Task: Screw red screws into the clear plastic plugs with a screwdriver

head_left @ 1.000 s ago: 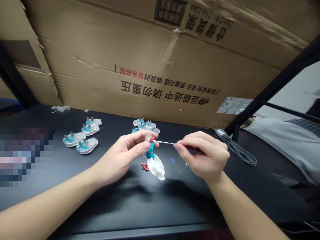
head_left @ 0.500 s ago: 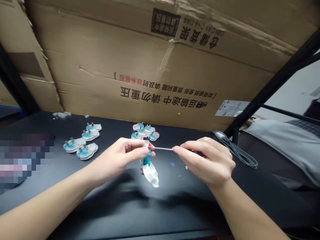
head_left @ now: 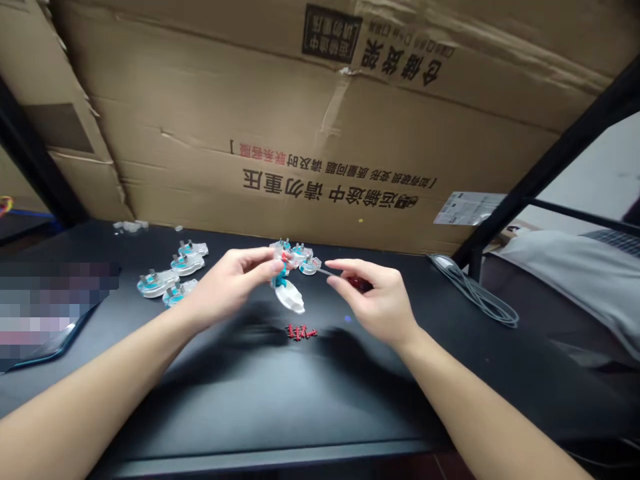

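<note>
My left hand pinches a half-open power plug between thumb and fingers; a white shell hangs down from its blue inner part, and a small red piece shows near the fingertips. My right hand is closed around a screwdriver with a dark red handle, its thin shaft pointing left. The tip is apart from the held plug. Below the plug, small red parts lie in a little heap on the black table. Behind it stands a group of clear plugs, partly covered by my left hand.
More clear plugs with blue insides sit at the left. A coiled grey cable lies at the right. Small clear bits rest at the back left. A large cardboard sheet stands behind the table.
The screwdriver has come away from the plug and now tilts. Both hands have moved up and back, the left one slightly leftward with the plug. The red heap now shows more fully.
</note>
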`<act>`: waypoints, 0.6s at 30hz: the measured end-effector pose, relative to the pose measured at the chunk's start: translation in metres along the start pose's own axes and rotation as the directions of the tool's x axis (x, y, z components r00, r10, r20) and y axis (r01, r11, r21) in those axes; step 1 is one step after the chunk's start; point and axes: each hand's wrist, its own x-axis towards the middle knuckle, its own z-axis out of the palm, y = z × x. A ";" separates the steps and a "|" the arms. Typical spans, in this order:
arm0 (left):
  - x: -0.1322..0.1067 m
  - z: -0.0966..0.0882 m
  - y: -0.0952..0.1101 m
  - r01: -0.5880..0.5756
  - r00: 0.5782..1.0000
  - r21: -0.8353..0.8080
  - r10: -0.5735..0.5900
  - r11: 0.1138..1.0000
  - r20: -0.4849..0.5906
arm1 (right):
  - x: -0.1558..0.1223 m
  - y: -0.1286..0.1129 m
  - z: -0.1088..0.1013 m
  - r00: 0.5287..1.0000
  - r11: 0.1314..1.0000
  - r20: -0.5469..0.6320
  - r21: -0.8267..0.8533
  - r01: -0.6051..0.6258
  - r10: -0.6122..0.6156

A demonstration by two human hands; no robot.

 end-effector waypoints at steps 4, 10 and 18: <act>0.008 -0.016 -0.017 0.054 0.990 0.441 -0.106 0.896 0.094 | 0.004 0.018 0.000 0.996 0.999 0.087 -0.051 0.012 -0.008; 0.006 -0.020 -0.036 -0.033 0.989 0.617 -0.065 0.787 0.136 | 0.004 0.022 0.002 0.899 0.991 0.426 -0.037 0.126 -0.098; 0.014 -0.021 -0.044 -0.195 0.978 0.687 0.089 0.700 0.186 | 0.020 0.005 0.008 0.477 0.980 0.877 -0.039 0.194 -0.059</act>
